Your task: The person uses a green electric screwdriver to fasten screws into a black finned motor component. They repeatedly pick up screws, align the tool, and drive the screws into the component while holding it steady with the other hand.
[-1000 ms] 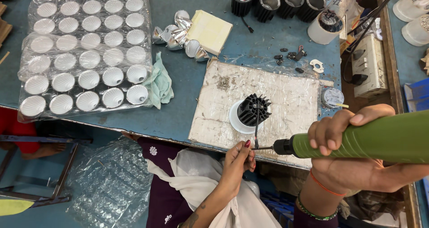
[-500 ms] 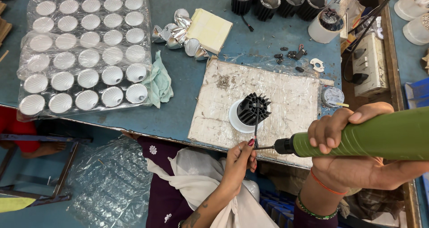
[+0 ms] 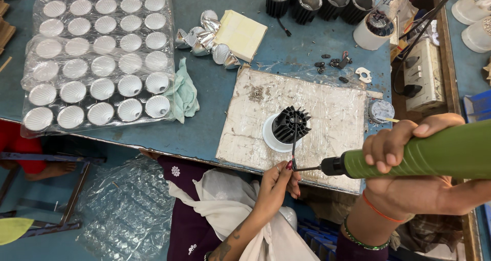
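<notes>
Matt green plastic screwdriver (image 3: 419, 156); glossy silvery reflectors (image 3: 102, 61); rough scuffed board (image 3: 327, 112).

Green screwdriver (image 3: 424, 151) beside black finned housing (image 3: 290, 124)

A worn blue-green worktable (image 3: 215, 133) fills most of the view, its surface scuffed and evenly lit. Below its near edge lies a blue-grey floor (image 3: 30, 199), where a dark metal stool frame (image 3: 56, 189) stands. On the table's right side, a wooden strip (image 3: 441, 46) runs along it, with a cream-coloured socket box (image 3: 427, 74) just beside.
</notes>
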